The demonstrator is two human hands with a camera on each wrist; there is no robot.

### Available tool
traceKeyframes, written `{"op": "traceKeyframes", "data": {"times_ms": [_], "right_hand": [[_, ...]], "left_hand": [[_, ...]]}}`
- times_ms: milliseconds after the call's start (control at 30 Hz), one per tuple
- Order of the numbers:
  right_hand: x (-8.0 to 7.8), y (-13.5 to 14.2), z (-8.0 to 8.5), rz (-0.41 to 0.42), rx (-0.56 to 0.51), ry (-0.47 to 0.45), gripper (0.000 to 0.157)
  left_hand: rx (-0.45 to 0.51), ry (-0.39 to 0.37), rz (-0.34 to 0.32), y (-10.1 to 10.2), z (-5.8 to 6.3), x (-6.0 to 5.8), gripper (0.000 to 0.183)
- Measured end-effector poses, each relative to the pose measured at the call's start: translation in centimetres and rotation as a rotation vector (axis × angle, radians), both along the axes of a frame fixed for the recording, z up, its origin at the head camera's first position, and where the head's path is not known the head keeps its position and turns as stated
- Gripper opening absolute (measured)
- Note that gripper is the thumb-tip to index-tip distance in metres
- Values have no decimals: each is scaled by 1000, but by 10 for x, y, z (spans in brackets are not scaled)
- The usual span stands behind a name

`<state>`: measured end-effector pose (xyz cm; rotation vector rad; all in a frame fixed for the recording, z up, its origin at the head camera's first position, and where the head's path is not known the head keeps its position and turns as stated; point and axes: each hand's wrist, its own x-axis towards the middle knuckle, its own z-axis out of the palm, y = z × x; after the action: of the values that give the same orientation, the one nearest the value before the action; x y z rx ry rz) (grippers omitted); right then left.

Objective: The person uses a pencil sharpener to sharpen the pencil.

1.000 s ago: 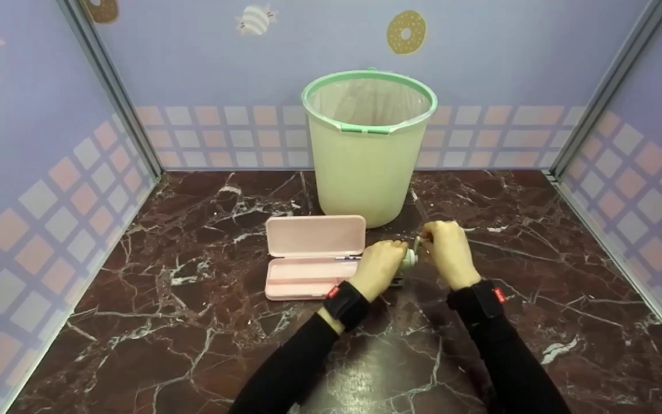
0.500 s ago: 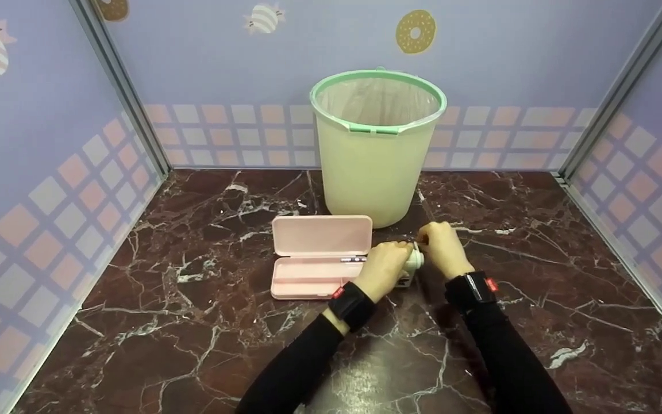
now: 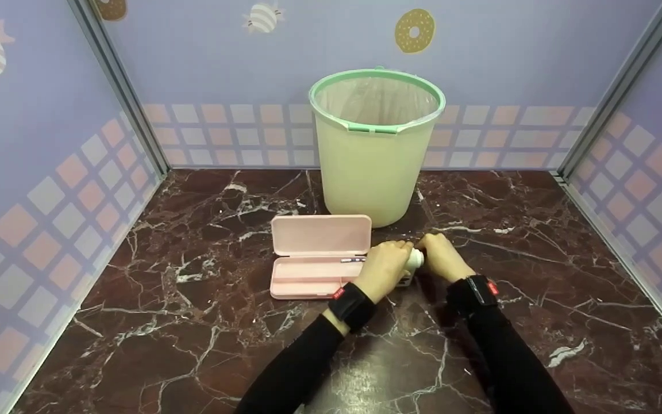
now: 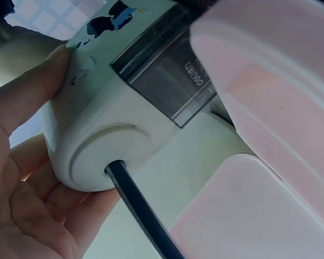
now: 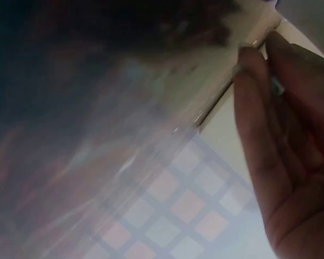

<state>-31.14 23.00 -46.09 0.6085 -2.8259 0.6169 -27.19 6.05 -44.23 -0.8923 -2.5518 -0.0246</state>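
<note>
- Head view, sharpener (image 3: 416, 260): mid tabletop (image 3: 204, 345), at the right end of the case and between the hands.
- Head view, left hand (image 3: 385, 265): over the sharpener.
- Head view, right hand (image 3: 445, 257): at the sharpener's right end; lower than half a second ago. Judged a turn of the crank, so sharpening appears under way.
- Head view, case (image 3: 320, 236): pink, lid up; unmoved.
- Head view, bin (image 3: 371, 172): lined, toward the tabletop's far edge; unmoved.
- Left wrist view, left hand: thumb and fingers wrapped round the sharpener.
- Left wrist view, pencil (image 4: 141, 209): dark, seated in the sharpener's hole; tip hidden.
- Right wrist view, right hand: thumb and fingers drawn narrow, seemingly pinching the crank, itself too dim to make out.
</note>
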Motion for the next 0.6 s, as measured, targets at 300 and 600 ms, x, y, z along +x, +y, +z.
{"op": "traceKeyframes", "data": {"times_ms": [300, 600], "right_hand": [[18, 8, 3, 22, -12, -105, 18], [37, 12, 6, 119, -57, -120, 17]], "left_hand": [[38, -7, 24, 4, -1, 2, 38], [40, -9, 37, 3, 0, 1, 38]]}}
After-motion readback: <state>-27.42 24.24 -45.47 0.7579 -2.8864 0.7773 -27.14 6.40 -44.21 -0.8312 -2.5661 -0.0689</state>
